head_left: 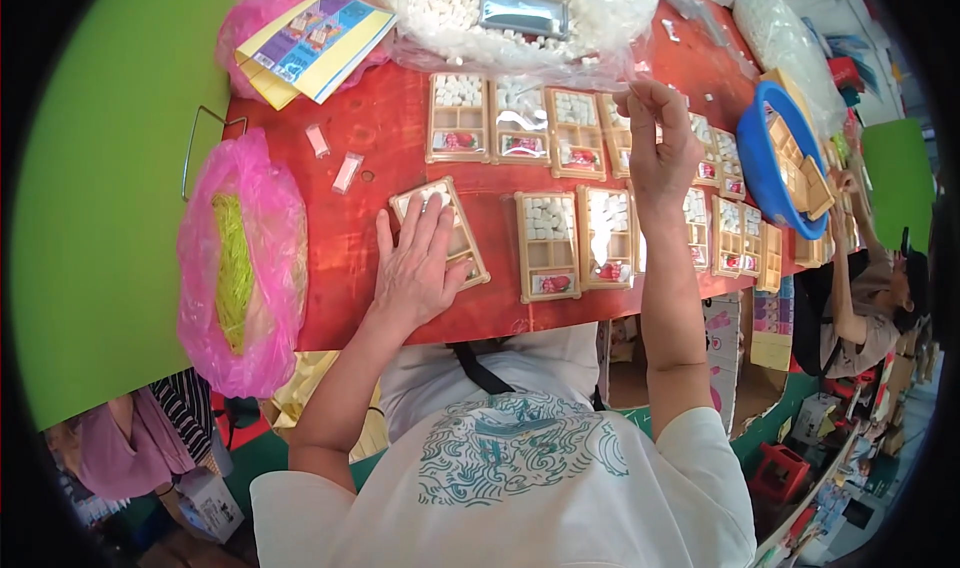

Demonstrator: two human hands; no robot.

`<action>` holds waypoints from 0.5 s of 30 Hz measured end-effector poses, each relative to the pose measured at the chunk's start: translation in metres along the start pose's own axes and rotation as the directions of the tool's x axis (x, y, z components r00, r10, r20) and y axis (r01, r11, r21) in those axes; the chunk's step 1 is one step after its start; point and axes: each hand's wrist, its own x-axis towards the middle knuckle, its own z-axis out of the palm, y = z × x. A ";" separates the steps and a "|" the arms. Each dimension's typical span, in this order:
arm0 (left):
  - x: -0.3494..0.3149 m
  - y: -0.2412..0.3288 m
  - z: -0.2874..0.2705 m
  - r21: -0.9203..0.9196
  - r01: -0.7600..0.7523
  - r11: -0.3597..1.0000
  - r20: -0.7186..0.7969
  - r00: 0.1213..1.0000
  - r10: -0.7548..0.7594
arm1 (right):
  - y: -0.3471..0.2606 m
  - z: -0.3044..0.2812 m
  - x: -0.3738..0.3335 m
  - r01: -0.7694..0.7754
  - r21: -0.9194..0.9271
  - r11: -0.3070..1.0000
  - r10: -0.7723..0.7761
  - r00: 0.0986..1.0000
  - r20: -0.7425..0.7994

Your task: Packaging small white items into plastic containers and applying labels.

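Note:
My left hand (415,258) lies flat with fingers stretched over a small tan compartment tray (466,250), which sits tilted on the red table. White pieces show at the tray's top end, partly under my fingers. Raised over the far row of trays, my right hand (660,143) has thumb and fingertips pinched together. Whatever is in that pinch is too small to make out. More tan trays stand in two rows, among them a near tray (549,256) and a far tray (459,146). They hold white pieces and a red-printed packet each.
A large clear bag of white pieces (430,18) with a dark rectangular box (523,12) lies at the back. Printed cards (318,43) and a pink bag (285,258) with yellow-green strands are left. A blue basin (757,158) holds trays; another person (870,308) works beyond it.

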 end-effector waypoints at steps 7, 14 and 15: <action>-0.001 0.002 -0.002 -0.034 -0.014 0.999 -0.028 1.000 0.013 | -0.006 0.001 0.000 0.195 -0.109 0.975 -0.205 0.975 -0.086; 0.002 0.003 -0.007 -0.057 0.004 0.998 -0.005 1.000 -0.004 | -0.016 0.054 0.005 0.472 -0.080 0.878 -0.467 0.881 0.072; 0.003 0.003 -0.007 -0.059 -0.001 0.998 -0.010 1.000 0.000 | -0.016 0.057 0.007 0.476 -0.085 0.875 -0.471 0.879 0.072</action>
